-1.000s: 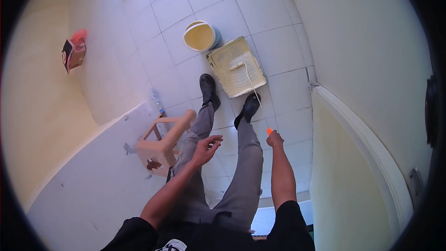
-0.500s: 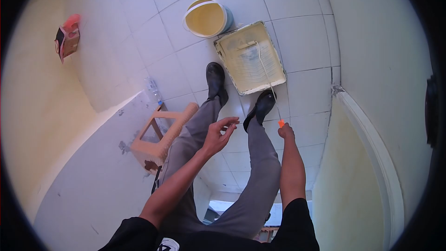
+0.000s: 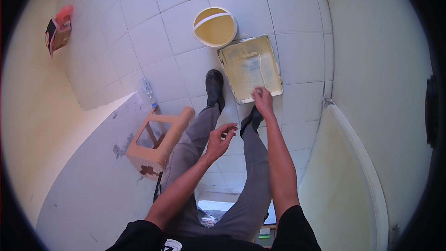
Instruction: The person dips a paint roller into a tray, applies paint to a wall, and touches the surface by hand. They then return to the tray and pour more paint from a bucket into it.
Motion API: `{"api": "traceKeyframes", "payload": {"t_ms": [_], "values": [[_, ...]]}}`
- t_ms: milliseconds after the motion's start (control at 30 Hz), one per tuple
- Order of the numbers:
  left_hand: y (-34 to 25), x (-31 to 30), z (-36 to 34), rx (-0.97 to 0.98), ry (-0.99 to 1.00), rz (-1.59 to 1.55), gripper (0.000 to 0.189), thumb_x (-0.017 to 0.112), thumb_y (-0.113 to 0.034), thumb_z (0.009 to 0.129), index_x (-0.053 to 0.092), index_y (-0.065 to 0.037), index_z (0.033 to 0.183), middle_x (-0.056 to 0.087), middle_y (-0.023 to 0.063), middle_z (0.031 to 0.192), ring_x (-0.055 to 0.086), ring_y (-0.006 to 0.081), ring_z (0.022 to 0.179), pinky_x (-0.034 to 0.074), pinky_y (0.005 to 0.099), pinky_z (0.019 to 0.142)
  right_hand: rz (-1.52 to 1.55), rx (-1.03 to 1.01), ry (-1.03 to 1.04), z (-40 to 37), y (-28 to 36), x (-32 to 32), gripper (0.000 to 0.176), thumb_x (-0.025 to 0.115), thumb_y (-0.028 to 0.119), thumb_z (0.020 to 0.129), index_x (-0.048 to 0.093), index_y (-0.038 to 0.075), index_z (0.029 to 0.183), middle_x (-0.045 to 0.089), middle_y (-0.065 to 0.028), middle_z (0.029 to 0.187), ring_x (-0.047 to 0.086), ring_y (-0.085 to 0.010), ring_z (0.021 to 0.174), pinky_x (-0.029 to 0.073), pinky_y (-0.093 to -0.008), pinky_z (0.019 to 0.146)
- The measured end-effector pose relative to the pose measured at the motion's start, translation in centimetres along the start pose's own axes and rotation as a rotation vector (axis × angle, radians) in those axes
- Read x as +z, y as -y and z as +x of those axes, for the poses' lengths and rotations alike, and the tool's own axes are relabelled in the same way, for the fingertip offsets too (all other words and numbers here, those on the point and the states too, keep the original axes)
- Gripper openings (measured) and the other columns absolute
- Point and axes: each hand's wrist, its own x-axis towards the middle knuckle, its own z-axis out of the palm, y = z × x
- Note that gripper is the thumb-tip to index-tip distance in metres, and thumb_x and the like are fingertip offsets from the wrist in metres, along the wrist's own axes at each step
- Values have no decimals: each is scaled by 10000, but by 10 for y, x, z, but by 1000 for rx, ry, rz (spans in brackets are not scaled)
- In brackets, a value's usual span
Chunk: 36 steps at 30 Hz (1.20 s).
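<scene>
A paint roller (image 3: 260, 67) lies with its head in the upper part of the paint tray (image 3: 278, 76), and its thin bent rod runs down to my right hand (image 3: 262, 101). The fingers of that hand are closed around the roller at the tray's near edge; its orange handle is hidden. My left hand (image 3: 220, 141) hovers above my legs, fingers loosely curled and apart, holding nothing. Cream-yellow paint coats the tray, with a thinner greyish patch in the middle. Touching the tray's far left corner is a bucket (image 3: 215, 28) with yellow inside and a white handle across it.
An orange-brown stool (image 3: 162, 137) stands by my left leg, and a clear bottle (image 3: 147, 90) lies beyond it. Farther left is a bag or box with red plastic (image 3: 60, 30). Walls rise on both sides of the tiled floor (image 3: 302, 53).
My right hand has moved forward and left, from beyond the tray's near edge to that edge. The orange handle no longer shows. My left hand stays nearly in place; the view has shifted slightly.
</scene>
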Motion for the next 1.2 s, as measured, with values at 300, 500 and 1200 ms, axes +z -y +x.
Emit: {"api": "traceKeyframes", "payload": {"t_ms": [300,500,1200], "values": [[-31,-45,1,8,-99,-173,282,602,-129,1037,663,-1,1281,754,105,1120,727,155,946,563,287,793,663,75,-34,101,246,150,656,683,352,974,446,-6,1470,660,-122,1228,573,-215,1242,455,-354,973],[-34,-92,4,2,-254,-301,275,601,-117,1038,664,0,1278,740,123,1125,721,163,948,571,282,802,676,-11,48,103,272,167,298,635,354,991,657,64,1054,706,-50,999,584,-138,942,431,-286,815],[75,-224,109,-223,-230,-911,470,440,-371,1083,599,-9,1337,693,120,1192,679,231,1025,540,385,930,323,-178,337,-208,322,129,346,514,218,1070,647,-39,880,649,-92,692,643,-153,656,504,-317,648]]}}
